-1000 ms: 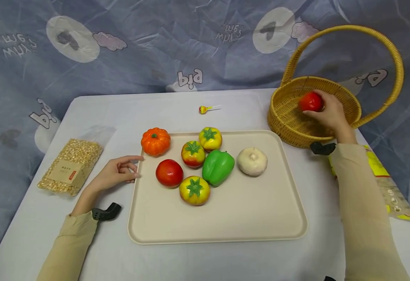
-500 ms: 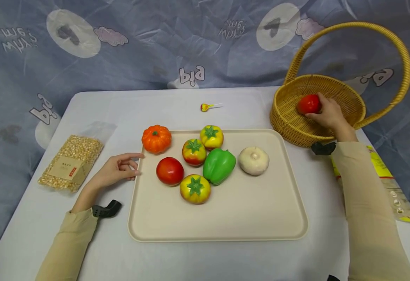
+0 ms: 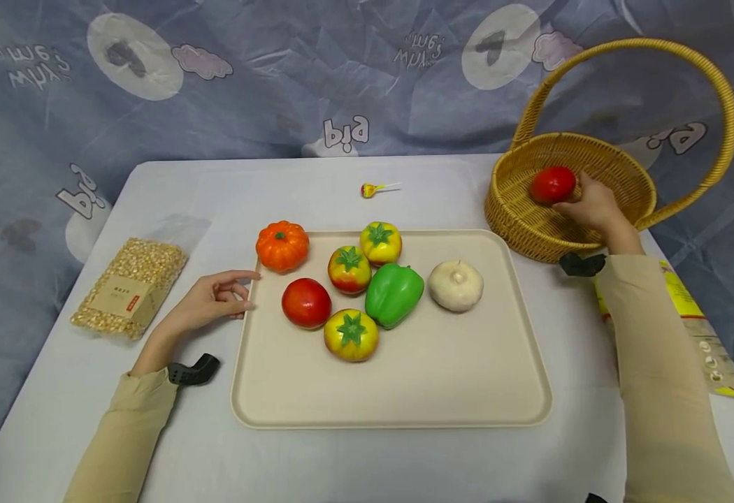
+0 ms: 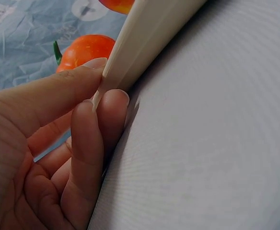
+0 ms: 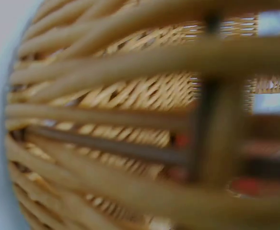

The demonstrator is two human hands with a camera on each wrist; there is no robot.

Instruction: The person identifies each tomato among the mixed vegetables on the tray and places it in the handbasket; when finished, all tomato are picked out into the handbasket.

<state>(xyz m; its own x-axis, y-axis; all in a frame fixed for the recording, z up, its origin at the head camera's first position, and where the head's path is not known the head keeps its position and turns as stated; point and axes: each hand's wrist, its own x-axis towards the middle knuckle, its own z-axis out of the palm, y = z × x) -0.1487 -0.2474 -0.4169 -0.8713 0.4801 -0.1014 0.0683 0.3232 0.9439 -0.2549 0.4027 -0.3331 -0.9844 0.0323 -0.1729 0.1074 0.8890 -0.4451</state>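
Observation:
My right hand (image 3: pixel 595 206) is inside the wicker basket (image 3: pixel 527 241), its thumb and fingers spread just beside a glossy red tomato-like fruit (image 3: pixel 552 184). A narrow gap shows between fingers and fruit, which sits on the basket floor. In the right wrist view, blurred basket weave (image 5: pixel 106 72) hides the hand, and only bits of red show through. My left hand (image 3: pixel 211 302) pinches the left edge of the beige tray (image 3: pixel 442 391), thumb above and fingertips below, as the left wrist view shows at the tray rim (image 4: pixel 130 52).
On the tray lie an orange pumpkin (image 3: pixel 282 246), a red fruit (image 3: pixel 306 304), several yellow fruits with green leaves (image 3: pixel 351 337), a green pepper (image 3: pixel 395 295) and a white garlic-like bulb (image 3: pixel 456 286). Around it are a lollipop (image 3: pixel 370 190), a bag of corn kernels (image 3: pixel 131 286) and a yellow packet (image 3: pixel 703 335).
The right hand has lowered the red fruit into the basket and let go, its fingers drawing back slightly to the right. The left hand keeps its hold on the tray edge.

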